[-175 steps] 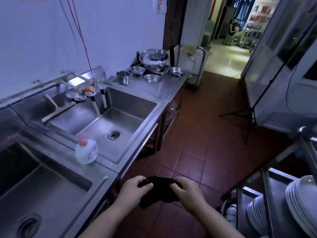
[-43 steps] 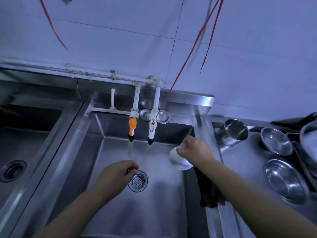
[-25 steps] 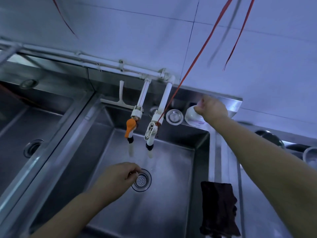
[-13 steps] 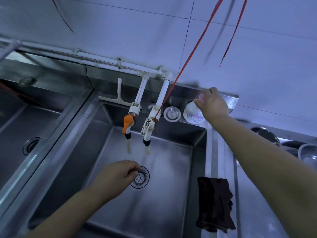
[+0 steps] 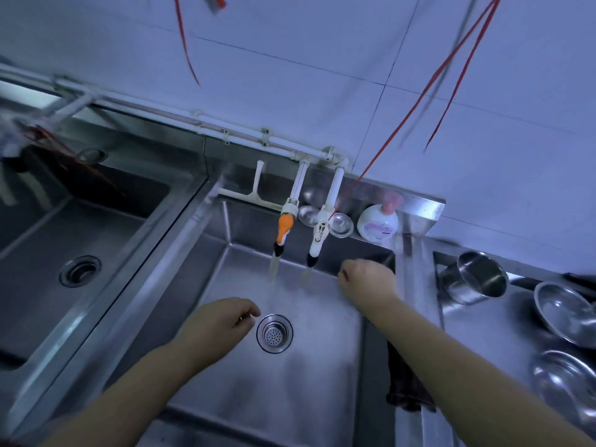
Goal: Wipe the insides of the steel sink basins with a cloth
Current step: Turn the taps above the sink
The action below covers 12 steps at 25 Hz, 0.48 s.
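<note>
Cloth (image 5: 407, 387) hangs over the basin's (image 5: 306, 382) right rim, long axis front-to-back, under the right forearm. Right hand (image 5: 367, 282) is nearer it, curled and empty; left hand (image 5: 219, 324) is loosely curled, also empty.

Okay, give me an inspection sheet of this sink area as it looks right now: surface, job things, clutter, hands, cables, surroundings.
Surface: steel sink unit; right basin under both hands, its strainer seated in the drain; left basin with an open drain.
Job's things: dark cloth draped over the right basin's right rim, partly hidden by the right forearm, in neither hand.
Clutter: soap bottle on the back ledge; two round steel lids beside it; steel cup and bowls on the right counter.
Hands: left hand loosely curled beside the strainer; right hand curled below the taps; both hold nothing.
Cables: red cords hanging down the wall.
Surroundings: white tiled wall, pipe rail, two taps.
</note>
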{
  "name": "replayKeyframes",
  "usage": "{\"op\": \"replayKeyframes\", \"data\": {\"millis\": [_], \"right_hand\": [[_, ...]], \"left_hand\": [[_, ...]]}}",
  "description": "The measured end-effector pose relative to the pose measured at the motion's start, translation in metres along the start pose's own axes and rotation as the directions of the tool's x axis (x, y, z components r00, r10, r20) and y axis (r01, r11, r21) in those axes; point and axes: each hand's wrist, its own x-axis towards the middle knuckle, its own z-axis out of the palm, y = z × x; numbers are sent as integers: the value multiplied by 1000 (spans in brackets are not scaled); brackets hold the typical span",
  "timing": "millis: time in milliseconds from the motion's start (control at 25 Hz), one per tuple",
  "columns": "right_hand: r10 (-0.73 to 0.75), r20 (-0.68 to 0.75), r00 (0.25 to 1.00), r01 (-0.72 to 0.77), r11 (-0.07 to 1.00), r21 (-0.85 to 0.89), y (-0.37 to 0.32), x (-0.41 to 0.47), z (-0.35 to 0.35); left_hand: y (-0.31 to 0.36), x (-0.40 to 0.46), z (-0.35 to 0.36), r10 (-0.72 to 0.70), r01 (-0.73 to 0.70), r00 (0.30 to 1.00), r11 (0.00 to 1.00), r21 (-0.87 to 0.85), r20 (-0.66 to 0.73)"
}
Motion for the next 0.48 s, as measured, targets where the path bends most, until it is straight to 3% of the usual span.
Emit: {"op": "replayKeyframes", "data": {"millis": [200,480], "right_hand": [[-59,139,989,67,996,-53,-111,-44,-1],[-350,153,924,351,936,24,-357,-71,-6]], "left_hand": [[-81,-76,-32,-97,96,995,995,-40,-12],[-240,-239,-110,-275,280,946,960,9,-170]]}}
